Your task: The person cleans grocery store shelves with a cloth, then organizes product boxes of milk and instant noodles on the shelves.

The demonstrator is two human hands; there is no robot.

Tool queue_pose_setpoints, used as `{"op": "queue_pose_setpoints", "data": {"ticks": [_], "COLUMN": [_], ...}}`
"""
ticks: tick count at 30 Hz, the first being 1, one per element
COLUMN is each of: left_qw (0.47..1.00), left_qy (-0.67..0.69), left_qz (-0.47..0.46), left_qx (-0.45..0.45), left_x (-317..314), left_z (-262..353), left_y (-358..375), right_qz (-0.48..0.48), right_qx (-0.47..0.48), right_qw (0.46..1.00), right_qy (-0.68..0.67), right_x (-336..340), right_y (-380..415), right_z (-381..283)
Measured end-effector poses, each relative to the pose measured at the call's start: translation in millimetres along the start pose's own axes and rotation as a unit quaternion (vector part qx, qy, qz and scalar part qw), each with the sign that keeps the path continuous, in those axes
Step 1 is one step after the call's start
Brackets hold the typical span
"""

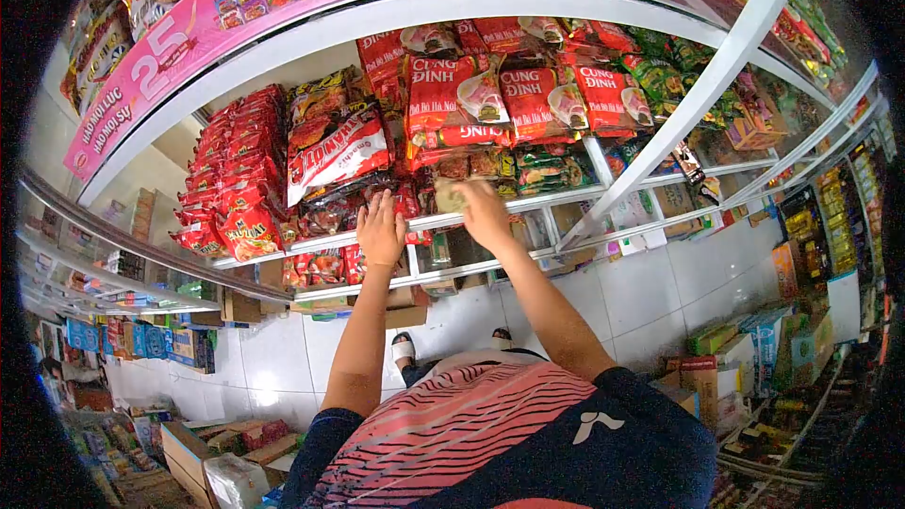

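The left hand (381, 228) lies over the shelf's front rail (556, 196), palm down, its fingers out straight and slightly parted; it grips nothing. The right hand (483, 215) is bent at the fingers and closed on a pale wad (449, 196), which sits at the front edge of the shelf, to the right of the left hand. The wad is too blurred to name further.

Behind the right hand stand red Cung Đình packs (448, 94), with green packs (660, 85) farther right. A red-and-white bag (339, 158) lies tilted just beyond the left hand, and a stack of red packets (234, 170) fills the left end. A pink banner (193, 52) runs above, and a white post (693, 99) slants up on the right. Below the rail, sandals (403, 347) show on the tiled floor (613, 306).
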State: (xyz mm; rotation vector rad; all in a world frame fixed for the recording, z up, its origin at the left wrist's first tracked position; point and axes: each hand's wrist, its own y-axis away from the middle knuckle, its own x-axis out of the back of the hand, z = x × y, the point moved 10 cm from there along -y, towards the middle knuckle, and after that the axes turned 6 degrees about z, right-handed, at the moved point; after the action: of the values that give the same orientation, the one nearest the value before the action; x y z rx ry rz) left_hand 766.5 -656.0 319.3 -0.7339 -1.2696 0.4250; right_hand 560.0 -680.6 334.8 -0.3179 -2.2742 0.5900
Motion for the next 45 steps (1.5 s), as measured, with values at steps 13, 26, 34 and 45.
{"op": "queue_pose_setpoints", "data": {"ticks": [13, 26, 34, 45], "left_qw": [0.999, 0.999, 0.999, 0.999], "left_qy": [-0.028, -0.017, -0.026, -0.029], "left_qz": [-0.019, -0.028, -0.026, -0.004], "left_qx": [-0.01, -0.003, -0.004, 0.023], "left_x": [-9.9, -11.2, -6.3, -3.6], "left_z": [-3.8, -5.9, -2.9, -2.4], "left_y": [3.1, 2.1, -0.8, -0.6], "right_qz": [0.059, 0.106, -0.023, 0.047], "right_qx": [0.029, 0.026, 0.094, 0.045], "right_qw": [0.997, 0.99, 0.995, 0.994], "right_qy": [0.027, 0.087, 0.026, 0.088], "right_x": [36.2, 101.6, -19.7, 96.0], "right_y": [-20.7, -31.3, -10.5, -38.7], "right_z": [39.6, 118.5, -20.1, 88.1]}}
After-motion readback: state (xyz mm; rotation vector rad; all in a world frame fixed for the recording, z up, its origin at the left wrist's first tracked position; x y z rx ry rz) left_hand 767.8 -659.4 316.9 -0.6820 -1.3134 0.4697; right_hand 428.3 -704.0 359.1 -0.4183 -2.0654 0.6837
